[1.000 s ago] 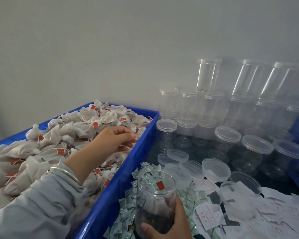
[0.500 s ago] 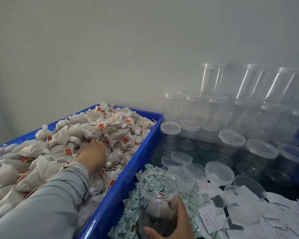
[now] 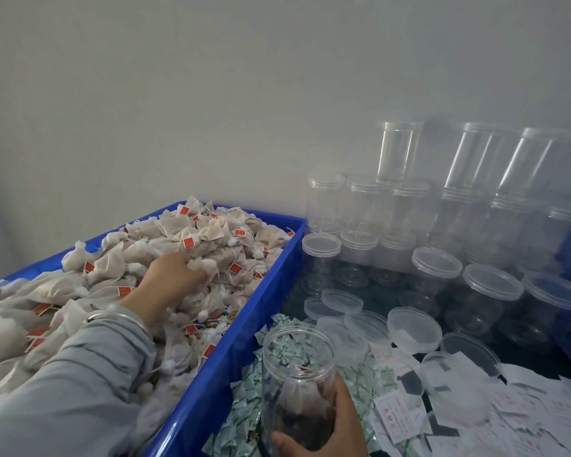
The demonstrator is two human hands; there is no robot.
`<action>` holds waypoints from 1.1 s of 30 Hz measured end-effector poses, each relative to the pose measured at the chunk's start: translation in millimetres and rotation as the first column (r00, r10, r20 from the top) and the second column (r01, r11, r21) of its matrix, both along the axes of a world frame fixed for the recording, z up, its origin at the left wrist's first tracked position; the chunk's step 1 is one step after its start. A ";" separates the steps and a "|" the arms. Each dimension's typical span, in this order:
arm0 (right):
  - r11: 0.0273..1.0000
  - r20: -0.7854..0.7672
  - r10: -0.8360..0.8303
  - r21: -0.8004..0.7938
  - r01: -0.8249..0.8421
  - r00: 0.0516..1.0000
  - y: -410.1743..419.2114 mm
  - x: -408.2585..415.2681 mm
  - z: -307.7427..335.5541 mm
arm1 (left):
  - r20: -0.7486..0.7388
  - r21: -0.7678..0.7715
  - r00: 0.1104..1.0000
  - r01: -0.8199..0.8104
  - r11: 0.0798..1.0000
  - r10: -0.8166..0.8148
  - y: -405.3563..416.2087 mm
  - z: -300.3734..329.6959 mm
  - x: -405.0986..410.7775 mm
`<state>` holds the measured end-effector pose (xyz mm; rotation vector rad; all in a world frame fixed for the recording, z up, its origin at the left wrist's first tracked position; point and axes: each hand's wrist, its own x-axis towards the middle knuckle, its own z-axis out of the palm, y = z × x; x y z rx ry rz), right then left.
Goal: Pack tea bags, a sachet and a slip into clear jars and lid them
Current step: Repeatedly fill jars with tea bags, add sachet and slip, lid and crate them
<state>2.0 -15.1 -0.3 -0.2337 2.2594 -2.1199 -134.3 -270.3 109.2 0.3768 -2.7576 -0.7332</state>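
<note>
Beside the blue crate (image 3: 231, 351): right hand (image 3: 323, 433) gripped open jar (image 3: 297, 374); left hand (image 3: 172, 275), earlier pinching above, now clutched tea bags (image 3: 211, 239).

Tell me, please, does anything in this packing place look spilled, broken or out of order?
Nothing looks broken or spilled. The loose lids lie scattered among the paper slips rather than stacked, some upside down. The left hand digs in the tea bags; the right hand holds the open jar upright.

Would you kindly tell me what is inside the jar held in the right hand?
The jar holds at least one tea bag low down, with a red tag visible. The right hand covers part of its base, so the count is unclear.
</note>
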 end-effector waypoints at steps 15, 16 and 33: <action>0.999 0.026 -0.021 0.039 0.020 0.999 -6.1 7.2 12.5 | -0.080 0.679 0.677 0.574 0.458 -0.731 66.9 29.0 44.1; 0.999 0.037 -0.022 0.050 0.020 0.999 -6.8 8.7 15.2 | -0.050 0.649 0.660 0.592 0.478 -0.750 68.5 28.8 45.4; 0.997 0.039 0.004 -0.076 -0.001 0.999 -2.4 10.9 22.6 | -0.087 0.064 0.991 0.111 0.992 -0.105 0.8 1.6 -2.6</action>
